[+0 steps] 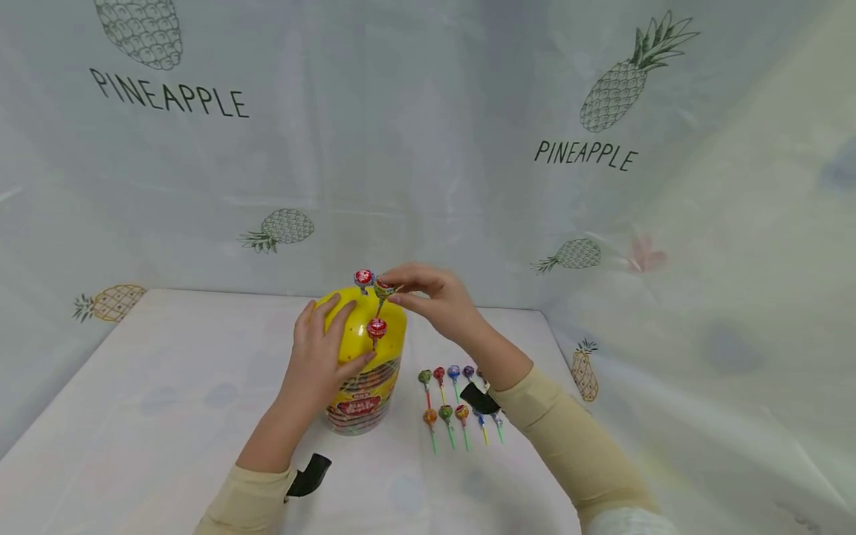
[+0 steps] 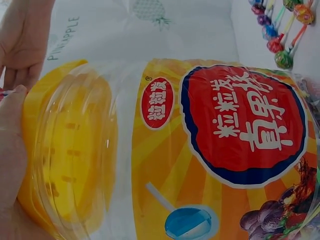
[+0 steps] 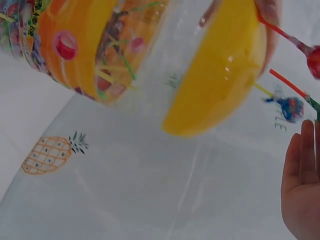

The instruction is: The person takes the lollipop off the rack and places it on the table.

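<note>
A clear plastic lollipop jar [image 1: 361, 407] with a yellow domed lid [image 1: 354, 342] stands on the table. My left hand [image 1: 314, 368] grips the lid from the left, fingers spread over the top and thumb at the near side. Between thumb and fingertips, my right hand [image 1: 438, 301] pinches a green-wrapped lollipop [image 1: 383, 288] above the lid. Its red stick [image 3: 285, 81] points toward the dome, and its tip looks free in the right wrist view. A red lollipop [image 1: 377, 328] and a blue-and-red lollipop [image 1: 364, 278] stick out of the lid. Small holes show through it in the left wrist view.
Two rows of wrapped lollipops [image 1: 446, 414] lie on the white table [image 1: 200, 416] right of the jar, partly hidden by the right wrist's black strap [image 1: 479, 399]. A pineapple-printed curtain [image 1: 428, 148] hangs behind the table and along its right side.
</note>
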A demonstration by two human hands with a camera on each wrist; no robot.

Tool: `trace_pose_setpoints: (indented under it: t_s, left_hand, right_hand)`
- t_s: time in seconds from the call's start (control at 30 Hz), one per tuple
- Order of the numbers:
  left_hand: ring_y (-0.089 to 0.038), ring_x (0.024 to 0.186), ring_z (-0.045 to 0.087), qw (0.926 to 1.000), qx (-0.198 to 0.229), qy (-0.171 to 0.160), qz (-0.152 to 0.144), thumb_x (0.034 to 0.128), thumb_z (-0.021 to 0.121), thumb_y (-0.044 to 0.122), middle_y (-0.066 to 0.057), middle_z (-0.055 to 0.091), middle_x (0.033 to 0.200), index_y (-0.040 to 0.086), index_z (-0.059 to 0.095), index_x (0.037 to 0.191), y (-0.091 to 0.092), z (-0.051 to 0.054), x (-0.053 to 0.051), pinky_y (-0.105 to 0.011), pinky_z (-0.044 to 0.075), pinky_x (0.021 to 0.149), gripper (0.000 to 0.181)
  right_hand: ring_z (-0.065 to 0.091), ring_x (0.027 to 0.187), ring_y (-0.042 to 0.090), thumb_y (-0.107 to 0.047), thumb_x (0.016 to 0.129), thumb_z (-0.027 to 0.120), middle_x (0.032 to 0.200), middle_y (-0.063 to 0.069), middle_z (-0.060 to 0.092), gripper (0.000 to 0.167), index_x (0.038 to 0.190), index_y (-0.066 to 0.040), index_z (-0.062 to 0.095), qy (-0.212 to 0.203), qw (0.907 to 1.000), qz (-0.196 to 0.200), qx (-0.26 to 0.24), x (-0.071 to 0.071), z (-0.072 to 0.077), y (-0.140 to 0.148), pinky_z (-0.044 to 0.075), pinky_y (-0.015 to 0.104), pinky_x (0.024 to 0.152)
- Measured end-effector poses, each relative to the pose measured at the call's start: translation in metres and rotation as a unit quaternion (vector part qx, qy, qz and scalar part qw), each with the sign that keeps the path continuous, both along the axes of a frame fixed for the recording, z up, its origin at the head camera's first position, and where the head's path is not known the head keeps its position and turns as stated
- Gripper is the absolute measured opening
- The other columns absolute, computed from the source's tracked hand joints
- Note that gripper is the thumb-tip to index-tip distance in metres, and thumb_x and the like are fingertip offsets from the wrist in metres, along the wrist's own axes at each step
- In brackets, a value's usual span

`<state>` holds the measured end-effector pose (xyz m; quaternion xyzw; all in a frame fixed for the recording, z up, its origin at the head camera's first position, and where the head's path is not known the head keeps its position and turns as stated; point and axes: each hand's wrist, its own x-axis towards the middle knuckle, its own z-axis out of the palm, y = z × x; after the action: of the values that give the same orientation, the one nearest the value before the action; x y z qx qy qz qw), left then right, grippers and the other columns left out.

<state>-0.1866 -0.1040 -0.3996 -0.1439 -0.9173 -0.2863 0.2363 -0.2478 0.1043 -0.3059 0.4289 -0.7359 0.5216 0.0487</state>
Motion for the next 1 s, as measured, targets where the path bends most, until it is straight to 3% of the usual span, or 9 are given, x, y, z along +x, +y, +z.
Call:
trace_pose_setpoints:
  t_s: [0.17, 0.33, 0.57, 1.0]
  left_hand:
    - [-0.05, 0.136, 0.016, 1.0, -0.004, 0.001, -0.003, 0.0847, 0.073, 0.042, -0.02, 0.025, 0.15, 0.006, 0.039, 0.144, -0.001, 0.001, -0.006, -0.066, 0.036, 0.1, 0.077]
    - [-0.05, 0.137, 0.015, 1.0, -0.002, -0.004, -0.005, 0.0843, 0.074, 0.041, -0.019, 0.025, 0.151, 0.007, 0.039, 0.144, -0.001, 0.001, -0.009, -0.067, 0.035, 0.1, 0.077]
    - [-0.049, 0.138, 0.013, 0.9998, -0.004, -0.02, 0.0, 0.0842, 0.074, 0.04, -0.018, 0.024, 0.152, 0.007, 0.039, 0.145, -0.003, 0.003, -0.008, -0.068, 0.033, 0.102, 0.078]
    - [-0.049, 0.139, 0.012, 0.9997, -0.001, -0.024, -0.002, 0.0841, 0.074, 0.041, -0.018, 0.024, 0.153, 0.007, 0.038, 0.145, -0.001, 0.001, -0.008, -0.069, 0.029, 0.103, 0.078]
  right_hand:
    - [0.06, 0.107, 0.025, 0.002, 0.092, 0.063, 0.118, 0.01, 0.064, 0.024, 0.115, 0.003, 0.068, -0.032, 0.9987, -0.018, -0.036, 0.0, 0.004, 0.02, 0.052, 0.038, 0.092]
    - [0.062, 0.108, 0.027, 0.0, 0.093, 0.063, 0.119, 0.011, 0.063, 0.024, 0.117, 0.002, 0.068, -0.084, 0.9951, -0.04, -0.034, 0.001, -0.003, 0.05, 0.053, 0.037, 0.091]
    - [0.062, 0.108, 0.024, -0.006, 0.094, 0.064, 0.118, 0.009, 0.064, 0.025, 0.118, -0.004, 0.069, -0.159, 0.9827, -0.094, -0.009, 0.005, -0.033, 0.091, 0.052, 0.036, 0.093]
    - [0.066, 0.103, 0.027, -0.015, 0.096, 0.063, 0.119, 0.014, 0.064, 0.029, 0.122, -0.003, 0.065, -0.223, 0.9658, -0.133, -0.001, 0.01, -0.092, 0.14, 0.052, 0.037, 0.092]
